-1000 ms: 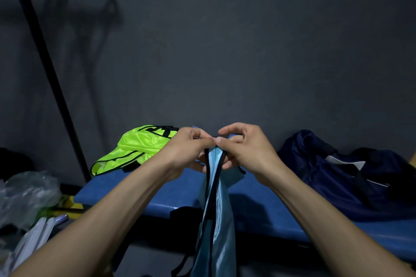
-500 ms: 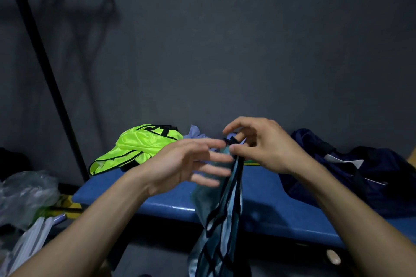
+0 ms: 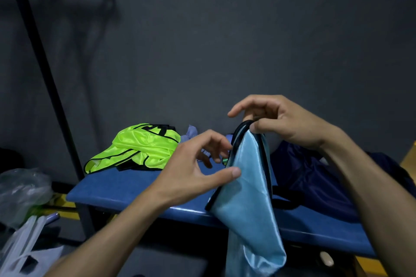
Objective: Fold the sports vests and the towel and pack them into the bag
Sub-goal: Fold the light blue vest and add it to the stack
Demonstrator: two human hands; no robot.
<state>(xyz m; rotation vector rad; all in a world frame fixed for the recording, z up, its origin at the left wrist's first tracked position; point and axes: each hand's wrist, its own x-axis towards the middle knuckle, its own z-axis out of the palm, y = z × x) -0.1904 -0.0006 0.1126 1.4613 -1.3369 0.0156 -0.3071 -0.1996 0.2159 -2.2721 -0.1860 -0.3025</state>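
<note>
- Right hand (image 3: 290, 123) up top, thumb and forefinger pinching the black-trimmed upper edge of the light blue vest (image 3: 249, 198), the other fingers arched loosely above it.
- The vest hangs straight down from that pinch, draping in front of the blue bench (image 3: 126, 189) and past its front edge.
- Left hand (image 3: 193, 168) sits lower and to the left of the pinch, thumb tip touching the vest's left face, fingers half-curled with their tips at the black trim. Whether they actually grip the cloth, I cannot tell.
- Beyond the left fingers, a neon yellow vest (image 3: 139, 148) lies crumpled on the bench, with a bit of pale purple cloth (image 3: 191, 132) just beside it.
- Under the right wrist, the dark navy bag (image 3: 315, 175) slumps on the bench, behind the hanging vest.
</note>
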